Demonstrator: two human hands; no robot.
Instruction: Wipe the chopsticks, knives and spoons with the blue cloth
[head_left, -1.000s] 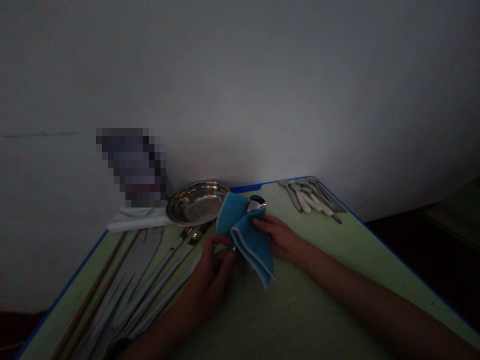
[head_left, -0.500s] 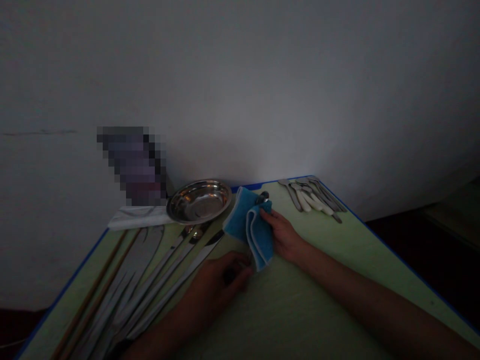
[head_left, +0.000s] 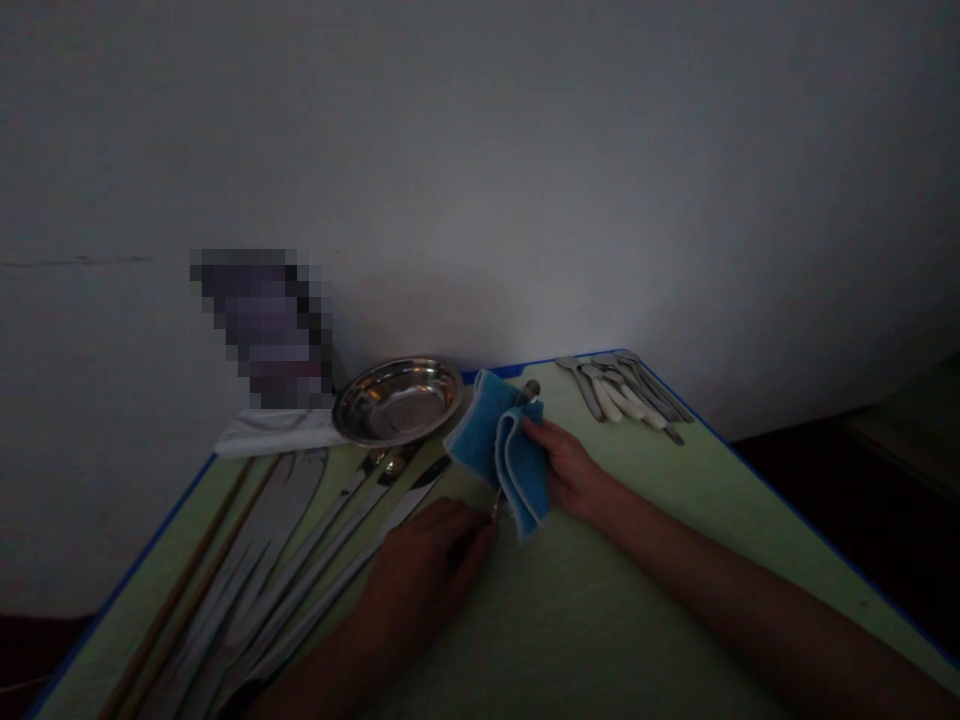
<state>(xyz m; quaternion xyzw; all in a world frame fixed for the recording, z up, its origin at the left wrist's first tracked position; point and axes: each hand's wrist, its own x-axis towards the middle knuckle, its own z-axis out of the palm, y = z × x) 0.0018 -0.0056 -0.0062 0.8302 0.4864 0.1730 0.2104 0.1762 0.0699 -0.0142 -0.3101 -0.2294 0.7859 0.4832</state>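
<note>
My right hand (head_left: 571, 475) grips a folded blue cloth (head_left: 501, 455), wrapped round the upper part of a metal spoon (head_left: 527, 391) whose bowl pokes out above the cloth. My left hand (head_left: 429, 565) is closed on the spoon's handle end, just below and left of the cloth, low over the green table (head_left: 600, 610). The scene is dim and the handle is largely hidden.
A steel bowl (head_left: 397, 400) stands at the back, beside a blurred object (head_left: 262, 325) and a folded white cloth (head_left: 277, 432). Several long utensils (head_left: 285, 560) lie at the left. Several spoons with pale handles (head_left: 622, 395) lie at the back right corner. A wall rises behind.
The cloth and spoon have shifted away from me and to the right. My left hand slid down along the handle, away from the cloth, and dropped nearer the table.
</note>
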